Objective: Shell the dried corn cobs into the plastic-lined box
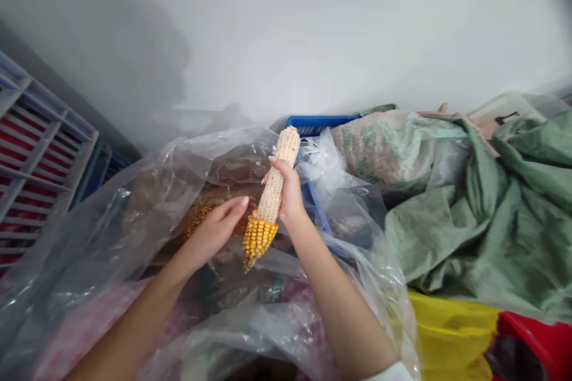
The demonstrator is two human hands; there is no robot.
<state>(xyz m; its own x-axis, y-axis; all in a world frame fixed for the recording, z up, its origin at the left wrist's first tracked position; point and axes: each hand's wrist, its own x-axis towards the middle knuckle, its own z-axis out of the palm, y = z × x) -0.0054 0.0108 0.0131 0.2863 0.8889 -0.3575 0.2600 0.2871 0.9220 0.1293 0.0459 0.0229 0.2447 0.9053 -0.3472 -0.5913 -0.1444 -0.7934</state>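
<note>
Above a clear plastic bag, the left hand, its finger spread unclear, is just left of the corn cob's kernelled near end; the right hand grips the stripped middle. Far beyond is a blue basket.

- Most of my right fingers pass out of sight behind the corn cob.
- My left fingers hide some loose kernels; whether they grip anything, I can't tell.
- The slatted crate leaves my view leftward, its contents unclear.
- A red item is cut off, lower right.
</note>
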